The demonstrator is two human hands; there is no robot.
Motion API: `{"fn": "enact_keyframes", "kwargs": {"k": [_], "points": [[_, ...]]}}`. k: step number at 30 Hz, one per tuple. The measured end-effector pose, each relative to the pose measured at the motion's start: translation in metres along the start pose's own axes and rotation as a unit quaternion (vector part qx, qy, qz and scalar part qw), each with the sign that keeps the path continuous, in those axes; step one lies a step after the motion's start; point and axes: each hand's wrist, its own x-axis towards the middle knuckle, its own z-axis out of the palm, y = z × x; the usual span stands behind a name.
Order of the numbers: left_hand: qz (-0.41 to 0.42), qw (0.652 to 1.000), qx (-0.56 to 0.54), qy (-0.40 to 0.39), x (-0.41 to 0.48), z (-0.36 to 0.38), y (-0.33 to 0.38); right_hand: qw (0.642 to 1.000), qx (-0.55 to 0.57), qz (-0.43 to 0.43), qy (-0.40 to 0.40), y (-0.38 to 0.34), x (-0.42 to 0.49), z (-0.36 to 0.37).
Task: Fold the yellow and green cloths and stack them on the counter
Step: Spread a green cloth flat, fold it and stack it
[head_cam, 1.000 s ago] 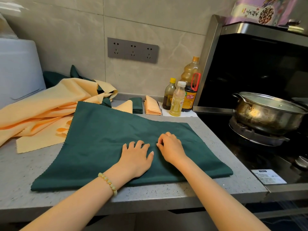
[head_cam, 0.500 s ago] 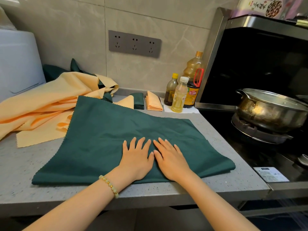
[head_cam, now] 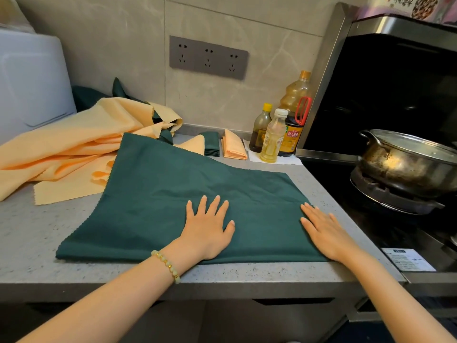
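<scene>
A dark green cloth (head_cam: 158, 199), folded once, lies flat on the grey counter (head_cam: 37, 243). My left hand (head_cam: 209, 226) rests palm down on its middle, fingers straight and spread. My right hand (head_cam: 326, 229) presses flat on the cloth's right end near the counter's edge. Loose yellow cloths (head_cam: 74, 149) are heaped at the left, with a bit of another green cloth (head_cam: 118, 89) behind them. At the back lie a folded green cloth (head_cam: 212, 144) and a folded yellow cloth (head_cam: 233, 148), side by side.
Three bottles (head_cam: 274, 137) stand at the back by the wall. A steel pot (head_cam: 408, 162) sits on the stove to the right. A white appliance (head_cam: 29, 82) fills the far left. A socket strip (head_cam: 207, 56) is on the wall.
My right hand has slid rightward across the green cloth from beside the left hand to its right end, fingers now straight. The left hand stayed in the middle.
</scene>
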Motion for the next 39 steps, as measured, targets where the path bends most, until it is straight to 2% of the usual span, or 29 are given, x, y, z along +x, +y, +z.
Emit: {"fn": "enact_keyframes", "kwargs": {"k": [2, 5, 8, 11, 17, 21, 29, 34, 39], "points": [[0.001, 1.0, -0.001, -0.003, 0.001, 0.0, 0.001, 1.0, -0.017, 0.006, 0.017, -0.015, 0.001, -0.004], [0.0, 1.0, -0.004, -0.001, 0.001, 0.0, 0.002, 0.996, 0.063, -0.046, 0.044, -0.068, -0.001, -0.002], [-0.004, 1.0, 0.003, -0.002, 0.0, -0.002, 0.002, 0.985, 0.125, -0.118, 0.028, -0.127, -0.006, 0.01], [-0.009, 1.0, -0.01, 0.005, 0.0, -0.002, 0.002, 0.984, 0.11, -0.135, 0.023, -0.15, -0.006, 0.026], [0.003, 0.999, -0.025, 0.025, -0.006, -0.003, -0.008, 0.988, 0.056, -0.14, 0.027, -0.147, -0.005, 0.033], [-0.007, 0.999, -0.024, 0.028, -0.019, -0.005, -0.042, 0.989, 0.044, -0.136, 0.034, -0.147, -0.004, 0.035], [-0.104, 0.994, -0.026, 0.03, -0.05, -0.015, -0.113, 0.99, 0.033, -0.136, 0.024, -0.149, -0.006, 0.034], [-0.152, 0.988, -0.015, -0.031, -0.049, -0.033, -0.116, 0.99, 0.035, -0.133, 0.022, -0.152, -0.008, 0.033], [-0.047, 0.994, 0.037, 0.096, 0.009, -0.07, -0.091, 0.99, 0.047, -0.134, 0.025, -0.151, -0.009, 0.033]]}}
